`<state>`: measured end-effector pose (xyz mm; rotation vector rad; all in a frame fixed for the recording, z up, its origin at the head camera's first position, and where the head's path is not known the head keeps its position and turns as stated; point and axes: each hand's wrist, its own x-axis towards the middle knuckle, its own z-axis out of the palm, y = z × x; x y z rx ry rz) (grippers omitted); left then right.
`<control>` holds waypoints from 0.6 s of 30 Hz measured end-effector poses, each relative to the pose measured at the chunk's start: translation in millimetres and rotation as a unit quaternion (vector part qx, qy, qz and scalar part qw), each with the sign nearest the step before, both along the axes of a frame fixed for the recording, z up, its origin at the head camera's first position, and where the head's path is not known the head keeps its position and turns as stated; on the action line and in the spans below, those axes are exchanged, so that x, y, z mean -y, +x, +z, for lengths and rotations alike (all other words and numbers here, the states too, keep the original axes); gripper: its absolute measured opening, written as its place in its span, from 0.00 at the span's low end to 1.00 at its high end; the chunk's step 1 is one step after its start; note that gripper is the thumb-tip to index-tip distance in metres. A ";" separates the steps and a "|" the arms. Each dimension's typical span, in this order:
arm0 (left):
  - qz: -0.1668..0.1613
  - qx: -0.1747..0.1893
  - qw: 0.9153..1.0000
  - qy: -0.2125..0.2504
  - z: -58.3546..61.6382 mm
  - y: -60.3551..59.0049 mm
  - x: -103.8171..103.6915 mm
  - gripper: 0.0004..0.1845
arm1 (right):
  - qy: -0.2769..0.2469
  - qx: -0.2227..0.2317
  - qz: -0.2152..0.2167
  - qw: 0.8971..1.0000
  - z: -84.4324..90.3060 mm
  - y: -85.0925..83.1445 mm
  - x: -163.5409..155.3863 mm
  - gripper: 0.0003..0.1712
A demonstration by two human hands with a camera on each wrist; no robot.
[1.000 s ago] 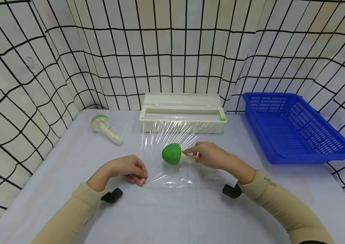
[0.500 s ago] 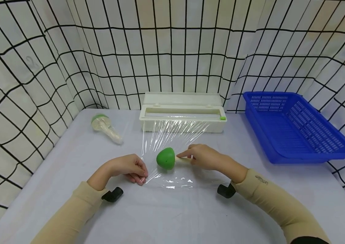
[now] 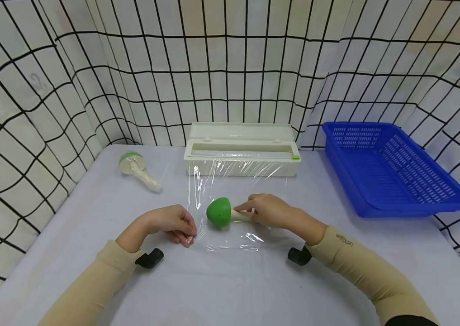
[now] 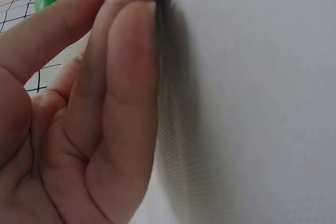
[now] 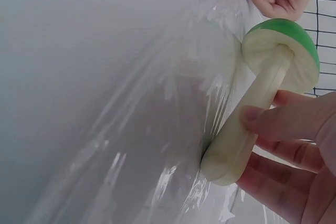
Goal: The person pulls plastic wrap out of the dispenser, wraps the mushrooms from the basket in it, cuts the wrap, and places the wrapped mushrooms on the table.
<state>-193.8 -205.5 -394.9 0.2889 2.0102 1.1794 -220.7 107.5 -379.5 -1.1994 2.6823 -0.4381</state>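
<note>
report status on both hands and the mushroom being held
Left hand pinches edge of clear film. Right hand holds green-capped mushroom by its stem, over the film. Nothing seen in the way.

I've got the left hand (image 3: 173,225) pinching the left corner of a sheet of cling film (image 3: 230,239) down on the white tabletop (image 3: 230,290), and the right hand (image 3: 272,211) on the stem of a green-capped mushroom (image 3: 218,212) lying on it, cap pointing left. Film runs back to a white dispenser (image 3: 242,168), lid up. I see another mushroom (image 3: 138,171) back left, a blue basket (image 3: 413,213) on the right, black wire grid (image 3: 246,71) behind.
</note>
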 end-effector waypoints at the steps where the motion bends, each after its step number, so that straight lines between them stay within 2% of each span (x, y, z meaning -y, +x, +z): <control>1: 0.000 0.000 1.000 0.000 0.2 -0.2 -0.2 0.05 | 0.000 -0.001 0.001 1.000 -0.1 0.0 -0.5 0.28; 10: 0.001 -0.001 1.000 0.006 0.8 1.1 -0.7 0.05 | 0.006 -0.002 -0.003 1.000 1.7 1.1 -2.9 0.23; 18: 0.002 -0.003 1.000 0.009 1.6 0.8 1.4 0.05 | 0.009 0.007 -0.002 1.000 2.4 3.0 -12.5 0.24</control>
